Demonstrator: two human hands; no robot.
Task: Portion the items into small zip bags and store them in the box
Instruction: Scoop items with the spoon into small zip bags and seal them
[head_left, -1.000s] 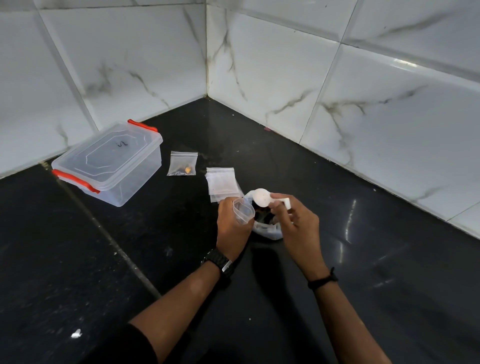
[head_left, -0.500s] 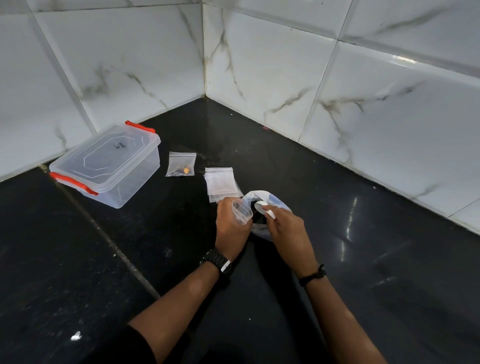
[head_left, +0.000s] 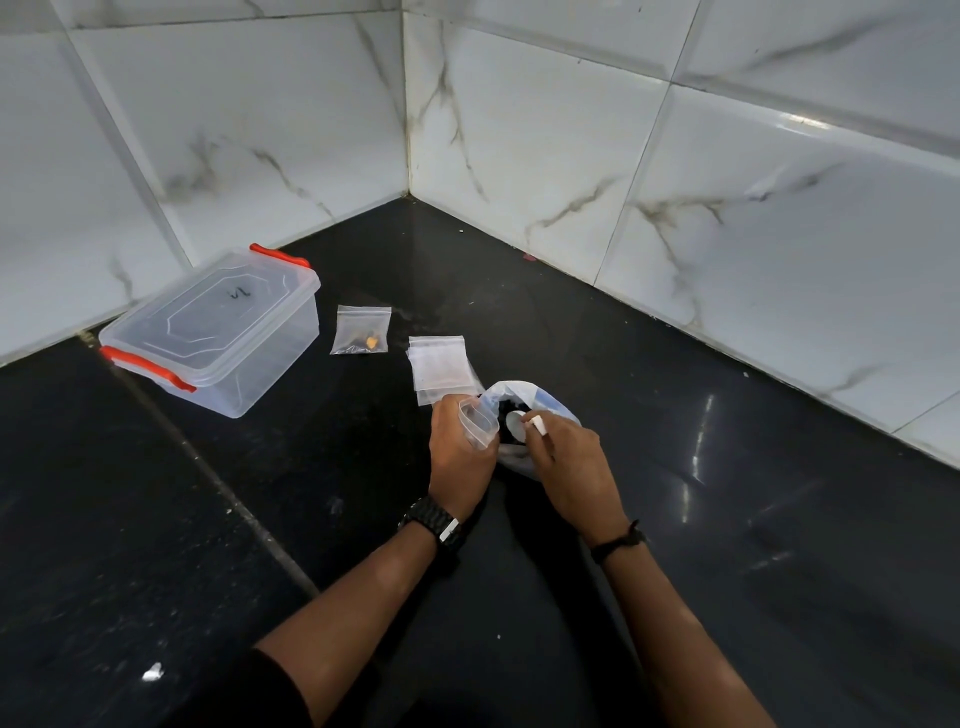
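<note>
My left hand (head_left: 460, 452) holds a small clear zip bag (head_left: 479, 423), its mouth spread open and tilted to the right. My right hand (head_left: 569, 457) grips a white plastic spoon (head_left: 524, 423), whose bowl dips into a large clear plastic bag (head_left: 530, 397) of dark items lying on the counter just behind both hands. A short stack of empty zip bags (head_left: 441, 366) lies beyond my left hand. A filled zip bag (head_left: 362, 338) with a yellow piece inside rests further left. The clear storage box (head_left: 218, 332) with red clips stands closed at the left.
The black stone counter (head_left: 727, 519) fills a corner between two white marble-tiled walls (head_left: 571, 145). A seam in the counter (head_left: 208, 467) runs diagonally from the box toward the front. A small white scrap (head_left: 152, 672) lies at the lower left.
My right hand has lowered the spoon from above the big bag down into it. My left hand kept the small open bag in place.
</note>
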